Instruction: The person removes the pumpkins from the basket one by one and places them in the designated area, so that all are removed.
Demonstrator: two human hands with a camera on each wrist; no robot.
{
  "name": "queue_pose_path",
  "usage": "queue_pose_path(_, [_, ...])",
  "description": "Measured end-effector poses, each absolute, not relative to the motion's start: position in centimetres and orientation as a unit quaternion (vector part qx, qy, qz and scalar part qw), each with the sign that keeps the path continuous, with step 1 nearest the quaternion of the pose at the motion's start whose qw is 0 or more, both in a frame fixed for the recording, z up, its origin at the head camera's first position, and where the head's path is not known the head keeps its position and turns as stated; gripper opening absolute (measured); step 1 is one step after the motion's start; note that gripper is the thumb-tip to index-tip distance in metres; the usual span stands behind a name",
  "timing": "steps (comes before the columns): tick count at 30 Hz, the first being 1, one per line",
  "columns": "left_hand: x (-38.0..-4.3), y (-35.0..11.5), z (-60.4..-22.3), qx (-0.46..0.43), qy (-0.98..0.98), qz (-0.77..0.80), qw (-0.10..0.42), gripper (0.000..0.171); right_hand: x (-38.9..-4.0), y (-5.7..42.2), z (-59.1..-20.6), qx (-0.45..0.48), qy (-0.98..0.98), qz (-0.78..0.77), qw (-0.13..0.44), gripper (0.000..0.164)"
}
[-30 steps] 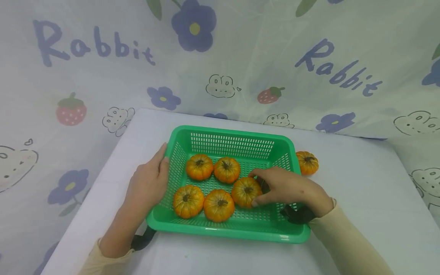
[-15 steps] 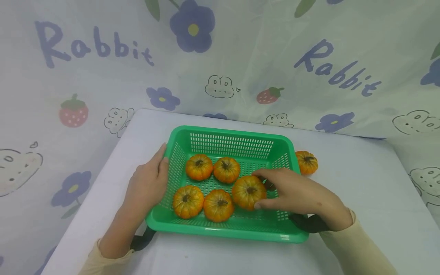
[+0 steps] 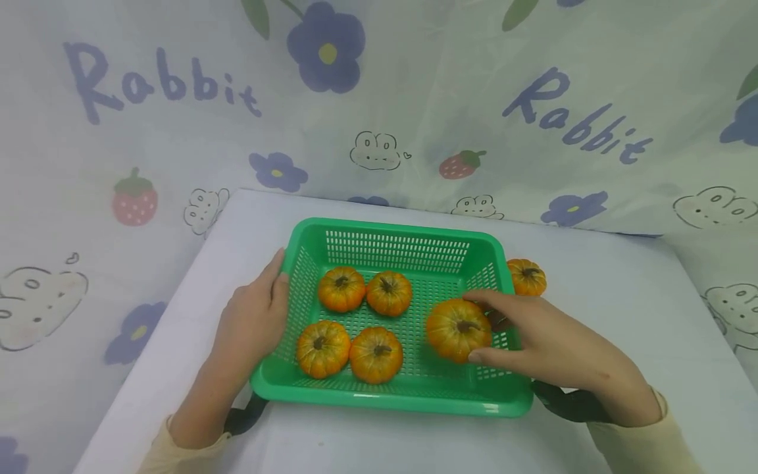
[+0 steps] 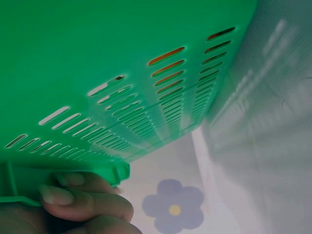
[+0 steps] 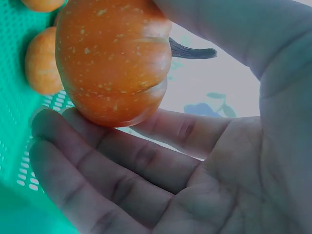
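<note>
Four pumpkins (image 3: 376, 355) sit in one green basket (image 3: 414, 403), two at the back and two at the front, each pair side by side. A fifth, the held pumpkin (image 3: 458, 330), is in the right hand (image 3: 535, 336) over the right end of the basket, and a sixth, the outer pumpkin (image 3: 526, 276), rests on the white table (image 3: 639, 296) just beside the basket's right wall, partly hidden by it. Two hands work well apart from each other: the right pinches its pumpkin between thumb and fingers, while the left hand (image 3: 254, 316) grips the basket's left rim. Both arms wear cream sleeves (image 3: 186, 451), with a dark strap (image 3: 244, 416) showing near each wrist.

One word can be read, twice over: "Rabbit", in blue lettering (image 3: 168, 87) on the pale cloth (image 3: 189, 151) behind the table (the right-hand one slopes downhill). Two red strawberries (image 3: 135, 201) are printed there too, among flowers and rabbit faces.

The left wrist camera alone shows the basket's wall from outside and below, with orange showing through some of the slots and the left hand's curled fingers (image 4: 92, 204) tucked under the rim. Only the right wrist camera gives the held pumpkin's pale-speckled side, its dark stem (image 5: 192, 51) pointing sideways in that view, and the right palm, with parts of other pumpkins behind
</note>
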State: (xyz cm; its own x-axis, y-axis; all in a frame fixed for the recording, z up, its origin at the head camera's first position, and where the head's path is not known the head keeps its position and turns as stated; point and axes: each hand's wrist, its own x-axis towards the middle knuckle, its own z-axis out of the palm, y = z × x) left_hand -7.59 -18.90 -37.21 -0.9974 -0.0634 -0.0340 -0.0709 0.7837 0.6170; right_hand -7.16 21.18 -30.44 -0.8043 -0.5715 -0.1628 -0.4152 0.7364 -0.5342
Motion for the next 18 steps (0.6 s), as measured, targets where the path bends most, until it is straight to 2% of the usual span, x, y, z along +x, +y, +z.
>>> queue_pose_path(5, [-7.6,-18.8,-37.4,-0.033,0.943,0.331,0.005,0.061,-6.2,23.4,-30.2,-0.237,0.924,-0.270,0.133,0.073])
queue_pose_path(9, [-7.6,-18.8,-37.4,-0.031,0.944,0.329,0.002,0.061,-5.4,25.4,-30.3,-0.219,0.929,-0.283,0.091,0.067])
queue_pose_path(18, [-7.6,-18.9,-37.1,-0.031,0.947,0.320,0.000,0.060,-5.6,29.8,-31.5,-0.150,0.949,-0.277,0.023,0.071])
